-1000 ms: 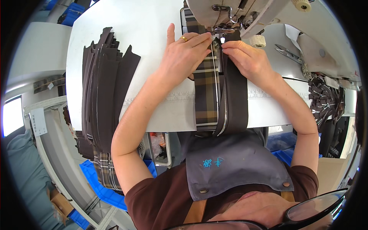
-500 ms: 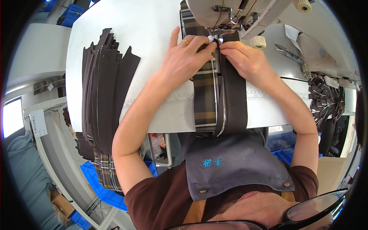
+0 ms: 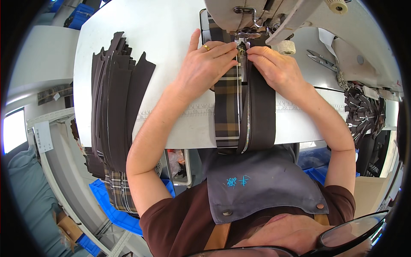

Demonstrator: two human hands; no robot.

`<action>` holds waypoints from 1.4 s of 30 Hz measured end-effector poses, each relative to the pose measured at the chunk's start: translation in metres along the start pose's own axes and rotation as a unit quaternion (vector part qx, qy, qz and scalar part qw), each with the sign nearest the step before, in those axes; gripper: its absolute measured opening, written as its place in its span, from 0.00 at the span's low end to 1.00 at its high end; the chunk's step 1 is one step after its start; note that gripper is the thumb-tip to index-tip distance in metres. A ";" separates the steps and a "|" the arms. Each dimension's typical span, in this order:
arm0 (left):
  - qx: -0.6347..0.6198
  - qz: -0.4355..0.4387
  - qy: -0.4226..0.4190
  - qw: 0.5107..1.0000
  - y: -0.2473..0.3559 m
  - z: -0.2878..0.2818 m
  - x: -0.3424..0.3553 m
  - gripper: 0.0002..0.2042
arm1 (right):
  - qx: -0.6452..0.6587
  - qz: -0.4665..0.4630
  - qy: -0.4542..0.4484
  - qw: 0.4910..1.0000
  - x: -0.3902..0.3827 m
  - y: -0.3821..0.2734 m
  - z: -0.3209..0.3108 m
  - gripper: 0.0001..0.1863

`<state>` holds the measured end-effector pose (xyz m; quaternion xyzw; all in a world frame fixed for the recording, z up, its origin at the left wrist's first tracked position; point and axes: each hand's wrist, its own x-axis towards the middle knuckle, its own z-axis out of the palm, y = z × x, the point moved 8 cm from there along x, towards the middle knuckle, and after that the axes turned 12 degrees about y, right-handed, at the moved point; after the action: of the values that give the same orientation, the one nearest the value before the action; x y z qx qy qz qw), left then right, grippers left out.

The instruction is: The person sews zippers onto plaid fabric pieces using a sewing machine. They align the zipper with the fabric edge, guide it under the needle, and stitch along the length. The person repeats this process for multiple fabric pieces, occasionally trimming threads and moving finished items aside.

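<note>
A plaid fabric strip (image 3: pixel 226 112) and a dark brown strip (image 3: pixel 262 115) lie side by side on the white sewing table (image 3: pixel 171 38), joined by a silver zipper (image 3: pixel 246 111). Both run under the presser foot (image 3: pixel 242 35) of the sewing machine (image 3: pixel 274 13). My left hand (image 3: pixel 204 64), wearing a ring, presses flat on the plaid strip just left of the foot. My right hand (image 3: pixel 274 68) presses the brown strip, fingertips at the zipper by the foot.
A fanned stack of dark brown fabric pieces (image 3: pixel 115 98) lies on the table's left side. Scissors (image 3: pixel 321 60) sit right of the machine, with a heap of dark zipper pieces (image 3: pixel 364 115) at the far right. Blue bins (image 3: pixel 115 210) stand below the table.
Both hands stay by the presser foot; the strips have fed slightly further under the machine.
</note>
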<state>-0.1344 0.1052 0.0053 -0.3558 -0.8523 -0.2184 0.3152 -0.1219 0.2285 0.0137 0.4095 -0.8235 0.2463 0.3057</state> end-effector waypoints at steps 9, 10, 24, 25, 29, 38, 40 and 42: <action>0.004 -0.004 0.000 1.000 0.004 0.000 0.001 0.11 | -0.007 -0.006 -0.002 1.000 0.000 -0.001 -0.001 0.11; 0.002 -0.005 -0.001 1.000 0.004 0.000 0.001 0.11 | -0.007 -0.004 -0.004 1.000 -0.001 0.000 0.000 0.11; 0.000 -0.027 -0.006 1.000 0.004 -0.001 0.000 0.11 | -0.007 -0.010 0.011 1.000 -0.001 -0.002 0.001 0.11; -0.002 -0.025 -0.006 1.000 0.004 -0.001 0.000 0.11 | -0.005 -0.007 0.009 1.000 -0.001 -0.002 0.001 0.11; -0.004 -0.029 -0.007 1.000 0.005 -0.002 0.000 0.10 | 0.001 -0.002 0.005 1.000 -0.001 -0.003 0.000 0.10; 0.037 -0.019 -0.064 0.997 0.016 -0.001 -0.009 0.14 | 0.037 0.064 0.044 0.996 -0.009 0.004 -0.008 0.11; 0.046 -0.004 -0.091 0.995 0.036 -0.008 -0.019 0.15 | 0.016 0.013 0.042 0.999 -0.010 -0.002 -0.009 0.12; 0.028 0.012 -0.075 0.997 0.059 -0.018 -0.030 0.13 | 0.000 -0.008 0.045 0.999 -0.008 -0.007 -0.007 0.13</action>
<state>-0.0667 0.1186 0.0061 -0.3727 -0.8746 -0.1638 0.2632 -0.1099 0.2333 0.0143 0.4048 -0.8053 0.2622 0.3448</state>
